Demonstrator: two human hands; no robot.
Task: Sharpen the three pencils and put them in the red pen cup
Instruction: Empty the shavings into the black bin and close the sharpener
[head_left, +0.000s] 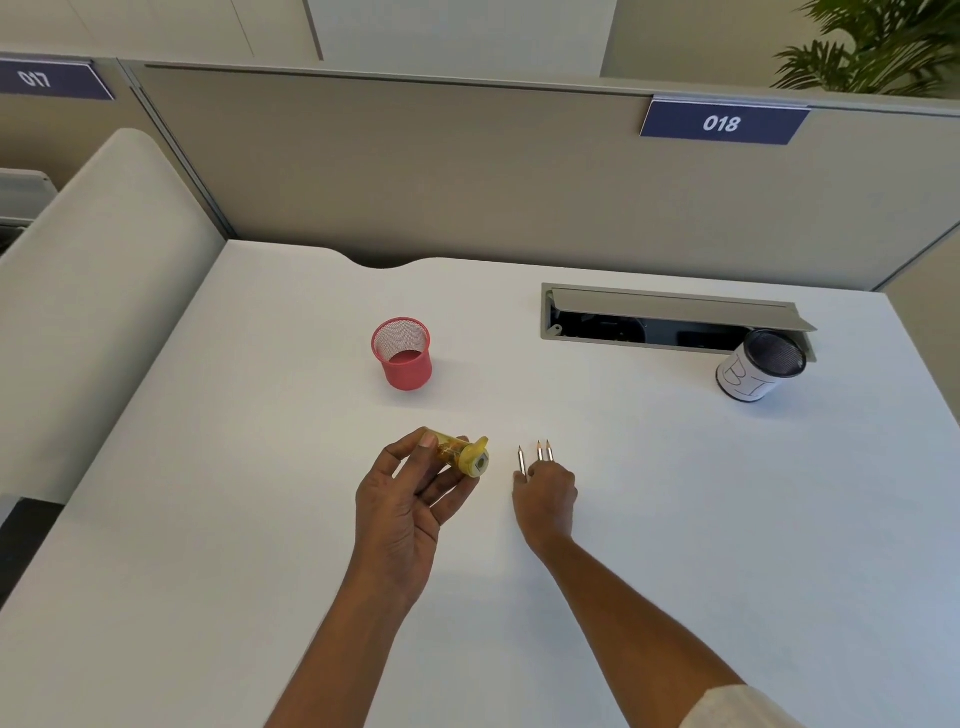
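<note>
A red mesh pen cup (402, 356) stands upright and empty on the white desk (260, 519), far of my hands. My left hand (405, 499) holds a yellow see-through pencil sharpener (462, 453) just above the desk, its hole turned to the right. Three pencils (540, 453) lie side by side with pointed tips facing away. My right hand (545, 496) rests over their near ends, fingers curled down on them; most of each pencil is hidden under the hand.
A black mesh cup wrapped in white paper (756, 369) stands at the far right, by an open cable hatch (670, 322) in the desk. Grey partition walls with number signs close the back. A padded divider (104, 291) borders the left.
</note>
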